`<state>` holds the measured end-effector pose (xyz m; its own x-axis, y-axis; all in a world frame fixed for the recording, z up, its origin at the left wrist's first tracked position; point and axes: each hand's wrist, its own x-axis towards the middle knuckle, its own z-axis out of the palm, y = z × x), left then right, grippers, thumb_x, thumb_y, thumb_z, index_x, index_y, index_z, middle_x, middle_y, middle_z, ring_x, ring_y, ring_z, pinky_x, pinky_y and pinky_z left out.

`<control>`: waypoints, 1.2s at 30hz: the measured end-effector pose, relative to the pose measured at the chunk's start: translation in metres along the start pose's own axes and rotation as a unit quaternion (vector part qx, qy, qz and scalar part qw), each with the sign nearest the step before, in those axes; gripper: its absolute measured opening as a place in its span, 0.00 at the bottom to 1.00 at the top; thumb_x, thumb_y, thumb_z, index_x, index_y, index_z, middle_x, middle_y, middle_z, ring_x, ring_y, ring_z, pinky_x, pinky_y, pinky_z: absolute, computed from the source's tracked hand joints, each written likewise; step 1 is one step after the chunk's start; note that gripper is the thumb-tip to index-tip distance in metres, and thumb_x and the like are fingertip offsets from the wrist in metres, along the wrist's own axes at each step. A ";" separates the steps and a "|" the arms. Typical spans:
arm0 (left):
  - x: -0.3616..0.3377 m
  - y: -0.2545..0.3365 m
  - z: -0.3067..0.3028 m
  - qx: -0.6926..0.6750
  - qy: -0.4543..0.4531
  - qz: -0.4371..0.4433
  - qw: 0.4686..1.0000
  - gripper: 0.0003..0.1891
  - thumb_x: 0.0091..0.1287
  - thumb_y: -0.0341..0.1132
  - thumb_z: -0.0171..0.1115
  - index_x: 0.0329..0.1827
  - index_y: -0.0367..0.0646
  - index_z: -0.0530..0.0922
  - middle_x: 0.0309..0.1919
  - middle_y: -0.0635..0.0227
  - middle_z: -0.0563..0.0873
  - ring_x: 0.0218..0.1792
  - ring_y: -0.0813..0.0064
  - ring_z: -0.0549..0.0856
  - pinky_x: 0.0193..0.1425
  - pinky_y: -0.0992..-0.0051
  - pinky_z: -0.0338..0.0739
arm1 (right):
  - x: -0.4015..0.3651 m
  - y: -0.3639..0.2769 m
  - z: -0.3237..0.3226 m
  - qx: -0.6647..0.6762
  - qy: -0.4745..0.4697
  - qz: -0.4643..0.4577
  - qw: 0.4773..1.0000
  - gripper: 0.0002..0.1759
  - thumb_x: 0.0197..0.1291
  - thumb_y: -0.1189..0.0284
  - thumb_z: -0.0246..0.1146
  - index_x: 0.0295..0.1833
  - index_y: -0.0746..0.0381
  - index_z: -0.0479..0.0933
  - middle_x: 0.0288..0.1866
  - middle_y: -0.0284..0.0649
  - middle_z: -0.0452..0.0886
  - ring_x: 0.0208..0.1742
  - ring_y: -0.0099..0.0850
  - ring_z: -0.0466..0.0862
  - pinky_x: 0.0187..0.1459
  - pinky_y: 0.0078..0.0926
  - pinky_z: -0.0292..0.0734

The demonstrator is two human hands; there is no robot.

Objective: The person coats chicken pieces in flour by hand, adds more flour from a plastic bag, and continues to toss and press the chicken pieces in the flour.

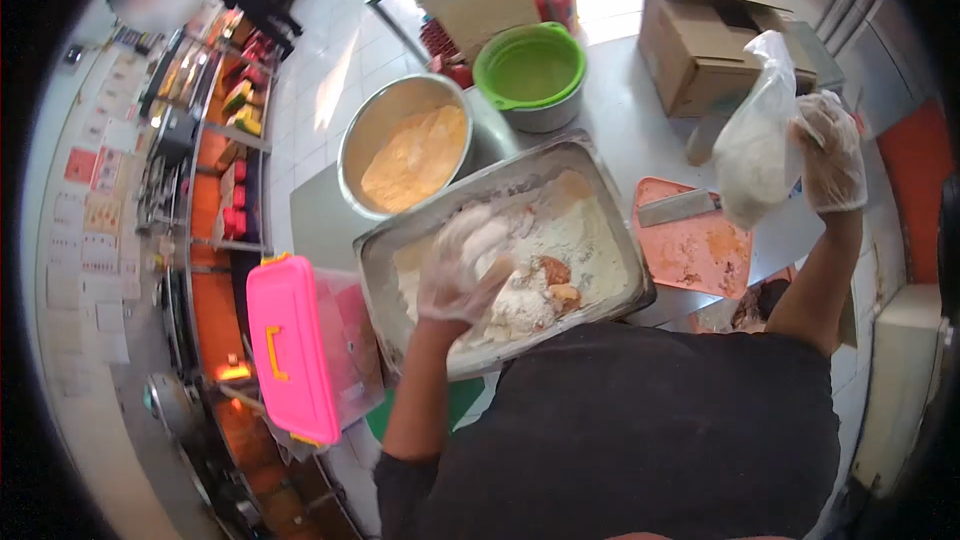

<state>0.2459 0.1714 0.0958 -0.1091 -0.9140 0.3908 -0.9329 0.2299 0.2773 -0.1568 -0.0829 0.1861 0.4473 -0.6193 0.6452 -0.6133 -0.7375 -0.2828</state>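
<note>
My left hand (465, 270), in a clear glove dusted with flour, is over the left part of a metal tray (640, 280). Its thumb stands apart from the fingers, which are somewhat blurred. Below and beside it lies white flour (590, 235) with coated lumps; a brown piece (553, 270) and a paler one (566, 296) show through. Off to the right, my gloved right hand (830, 145) is closed on a translucent plastic bag (755, 155) with white contents at its bottom. The bag hangs above the table, beside the cutting board. Its gripped part is partly hidden.
A cleaver (675, 208) lies on an orange cutting board (700, 255). Behind the tray stand a steel bowl (355, 155) of orange-tinted powder and a green basin (530, 65). A cardboard box (700, 50) is at back right, a pink-lidded bin (295, 350) at left.
</note>
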 end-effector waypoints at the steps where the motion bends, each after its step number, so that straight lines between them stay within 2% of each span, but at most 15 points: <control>1: 0.030 0.017 -0.028 -0.020 -0.017 -0.034 0.999 0.26 0.60 0.49 0.66 0.58 0.45 0.76 0.58 0.56 0.77 0.58 0.54 0.76 0.64 0.59 0.69 | 0.012 -0.020 -0.004 -0.031 -0.043 -0.086 0.995 0.11 0.51 0.74 0.66 0.42 0.61 0.79 0.41 0.41 0.81 0.44 0.42 0.80 0.48 0.36 0.73; 4: 0.103 0.042 -0.072 0.053 0.039 0.126 0.990 0.35 0.58 0.60 0.63 0.61 0.44 0.74 0.61 0.57 0.74 0.61 0.54 0.73 0.65 0.59 0.67 | 0.039 -0.084 0.024 0.144 -0.133 -0.218 0.956 0.11 0.46 0.73 0.67 0.39 0.61 0.78 0.36 0.42 0.81 0.38 0.43 0.81 0.41 0.39 0.75; 5: 0.116 0.050 -0.072 0.059 0.136 0.186 0.971 0.33 0.57 0.62 0.62 0.53 0.41 0.78 0.52 0.58 0.80 0.55 0.56 0.78 0.59 0.59 0.70 | 0.048 -0.116 0.030 0.204 -0.100 -0.289 0.930 0.12 0.41 0.73 0.67 0.36 0.61 0.77 0.32 0.43 0.81 0.35 0.43 0.81 0.37 0.40 0.76; 8: 0.132 0.068 -0.082 0.142 -0.111 0.114 0.977 0.26 0.57 0.61 0.63 0.41 0.45 0.82 0.37 0.58 0.84 0.42 0.56 0.83 0.48 0.60 0.76 | 0.038 -0.141 0.064 0.234 -0.046 -0.320 0.917 0.13 0.50 0.71 0.67 0.42 0.62 0.78 0.42 0.42 0.82 0.43 0.43 0.81 0.47 0.38 0.74; 9: 0.122 0.065 -0.083 0.048 -0.045 0.095 0.993 0.21 0.59 0.59 0.62 0.30 0.48 0.80 0.24 0.60 0.82 0.29 0.57 0.83 0.35 0.61 0.76 | 0.035 -0.144 0.076 0.243 -0.057 -0.302 0.920 0.13 0.52 0.70 0.66 0.44 0.62 0.78 0.44 0.43 0.82 0.44 0.43 0.81 0.48 0.38 0.74; 13: 0.099 0.062 -0.113 0.188 -0.110 0.096 0.971 0.11 0.65 0.44 0.55 0.30 0.50 0.77 0.20 0.65 0.80 0.24 0.59 0.81 0.27 0.61 0.74 | 0.015 -0.151 0.137 0.391 -0.113 -0.187 0.894 0.13 0.59 0.67 0.64 0.46 0.63 0.79 0.45 0.44 0.81 0.49 0.40 0.80 0.53 0.38 0.71; 15: 0.089 0.055 -0.109 0.205 -0.081 0.087 0.971 0.08 0.64 0.42 0.55 0.32 0.49 0.77 0.20 0.65 0.80 0.25 0.61 0.81 0.27 0.62 0.74 | 0.005 -0.168 0.143 0.654 -0.196 -0.035 0.730 0.15 0.65 0.64 0.59 0.51 0.63 0.78 0.49 0.44 0.81 0.55 0.37 0.77 0.61 0.37 0.68; 17: 0.080 0.042 -0.104 0.201 -0.043 0.071 0.976 0.08 0.62 0.42 0.57 0.34 0.48 0.77 0.21 0.66 0.79 0.26 0.63 0.81 0.30 0.63 0.74 | -0.025 -0.173 0.205 0.759 -0.119 0.157 0.620 0.21 0.67 0.59 0.57 0.57 0.63 0.74 0.53 0.44 0.79 0.58 0.37 0.76 0.64 0.36 0.66; 20: 0.081 0.040 -0.119 0.209 -0.001 0.046 0.977 0.11 0.60 0.42 0.58 0.41 0.49 0.78 0.28 0.67 0.80 0.30 0.63 0.81 0.33 0.63 0.74 | -0.053 -0.197 0.228 0.861 -0.178 0.345 0.329 0.33 0.68 0.50 0.52 0.69 0.62 0.62 0.65 0.45 0.71 0.65 0.38 0.72 0.68 0.34 0.64; 22: 0.085 0.042 -0.119 0.156 0.061 0.070 0.983 0.14 0.59 0.40 0.59 0.47 0.49 0.78 0.32 0.67 0.80 0.33 0.62 0.81 0.35 0.63 0.74 | -0.083 -0.221 0.230 0.905 -0.104 0.346 0.224 0.40 0.65 0.48 0.56 0.73 0.61 0.55 0.71 0.44 0.64 0.69 0.39 0.68 0.69 0.38 0.63; 25: 0.087 0.036 -0.099 0.042 0.104 0.024 0.993 0.18 0.58 0.37 0.59 0.53 0.50 0.78 0.37 0.67 0.79 0.38 0.61 0.80 0.38 0.62 0.75 | -0.075 -0.244 0.211 0.973 -0.191 0.119 0.050 0.45 0.60 0.47 0.61 0.74 0.59 0.52 0.73 0.43 0.60 0.70 0.40 0.66 0.70 0.44 0.62; 27: 0.083 0.028 -0.077 -0.078 0.118 -0.031 0.990 0.19 0.58 0.35 0.58 0.54 0.50 0.78 0.40 0.66 0.79 0.41 0.61 0.80 0.41 0.61 0.75 | -0.062 -0.229 0.205 0.941 -0.187 0.241 0.149 0.44 0.56 0.49 0.65 0.72 0.56 0.57 0.70 0.40 0.66 0.69 0.41 0.67 0.68 0.49 0.64; 30: 0.080 0.033 -0.073 0.139 0.090 0.010 0.986 0.12 0.67 0.33 0.56 0.52 0.41 0.79 0.43 0.61 0.83 0.45 0.66 0.82 0.48 0.70 0.77 | -0.054 -0.193 0.220 0.897 -0.162 0.332 0.242 0.42 0.52 0.56 0.69 0.71 0.55 0.60 0.66 0.39 0.70 0.66 0.42 0.70 0.66 0.49 0.68; 33: 0.063 0.034 -0.080 0.233 0.024 0.050 0.971 0.13 0.61 0.38 0.59 0.49 0.52 0.79 0.41 0.65 0.82 0.39 0.61 0.81 0.43 0.65 0.76 | -0.063 -0.127 0.232 0.853 -0.155 0.359 0.346 0.39 0.52 0.65 0.70 0.69 0.57 0.62 0.64 0.42 0.73 0.63 0.42 0.74 0.63 0.47 0.72; 36: 0.062 0.044 -0.074 -0.159 -0.186 -0.282 0.928 0.11 0.65 0.43 0.59 0.47 0.50 0.79 0.38 0.64 0.83 0.39 0.63 0.82 0.45 0.67 0.76 | -0.074 -0.072 0.208 0.697 -0.215 0.356 0.584 0.37 0.45 0.67 0.74 0.62 0.61 0.69 0.58 0.41 0.76 0.58 0.39 0.77 0.63 0.43 0.72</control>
<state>0.2237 0.1499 0.1971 0.1994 -0.9574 -0.2091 -0.7350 -0.2872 0.6142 -0.0102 -0.0397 0.0110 0.7080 -0.6920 -0.1409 0.2492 0.4316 -0.8669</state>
